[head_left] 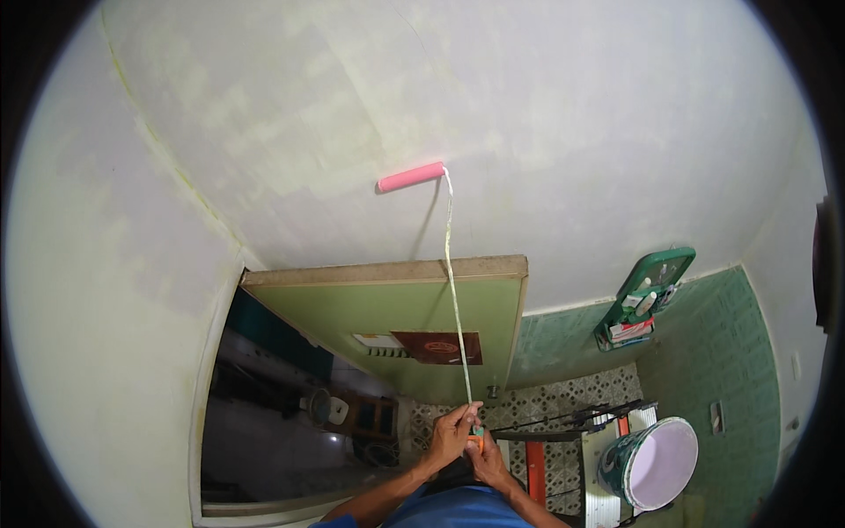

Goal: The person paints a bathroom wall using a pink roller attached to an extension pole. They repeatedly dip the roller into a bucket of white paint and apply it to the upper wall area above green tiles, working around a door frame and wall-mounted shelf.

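Observation:
A paint roller with a pink sleeve (pixel 412 177) rests against the pale, patchily painted wall (pixel 563 123). Its long, thin, paint-spattered rod (pixel 454 282) runs down to my two hands. My left hand (pixel 451 433) is wrapped round the lower end of the rod. Just below and to the right, my right hand (pixel 487 459) grips the orange handle (pixel 476 437) of the roller. Some of the fingers of both hands hide one another around the handle.
A green door (pixel 405 304) stands open below the roller, beside a dark doorway. At lower right a bucket of pale paint (pixel 662 465) sits on a ladder-like stand (pixel 603 466). A green mirror shelf (pixel 647 295) with toiletries hangs on the wall. Patterned tiles (pixel 581 385) cover the floor.

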A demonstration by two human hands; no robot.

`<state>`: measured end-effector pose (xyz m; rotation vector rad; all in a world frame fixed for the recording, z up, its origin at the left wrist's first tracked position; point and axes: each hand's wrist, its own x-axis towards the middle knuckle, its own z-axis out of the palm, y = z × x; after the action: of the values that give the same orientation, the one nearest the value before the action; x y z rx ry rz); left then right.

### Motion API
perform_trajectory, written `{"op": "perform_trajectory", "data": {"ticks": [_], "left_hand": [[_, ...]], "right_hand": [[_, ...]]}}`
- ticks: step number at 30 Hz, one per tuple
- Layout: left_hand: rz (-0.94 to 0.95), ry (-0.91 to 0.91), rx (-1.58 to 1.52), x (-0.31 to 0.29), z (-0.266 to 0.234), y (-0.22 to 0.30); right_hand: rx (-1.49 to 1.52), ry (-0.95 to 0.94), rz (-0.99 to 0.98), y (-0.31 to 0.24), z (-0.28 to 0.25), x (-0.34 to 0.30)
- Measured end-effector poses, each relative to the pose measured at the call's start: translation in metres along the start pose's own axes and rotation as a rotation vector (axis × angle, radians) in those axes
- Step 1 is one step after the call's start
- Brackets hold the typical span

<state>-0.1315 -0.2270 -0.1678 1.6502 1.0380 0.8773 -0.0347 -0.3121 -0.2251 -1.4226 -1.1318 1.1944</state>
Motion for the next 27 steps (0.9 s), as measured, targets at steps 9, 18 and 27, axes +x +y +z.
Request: {"op": "perform_trajectory", "data": {"ticks": [9, 18, 27], "left_hand": [[-0.074, 0.043, 0.03, 0.022, -0.008, 0.024], [0.062, 0.053, 0.005, 0.057, -0.03, 0.036], [0.007, -0.037, -0.081, 0.024, -0.002, 0.008]], "right_hand": [[-0.023, -0.015, -0.032, -0.021, -0.005, 0.028], [-0.045, 0.004, -0.168, -0.06, -0.006, 0.061], [-0.095, 0.094, -0.197, -0.029, -0.017, 0.023]]}}
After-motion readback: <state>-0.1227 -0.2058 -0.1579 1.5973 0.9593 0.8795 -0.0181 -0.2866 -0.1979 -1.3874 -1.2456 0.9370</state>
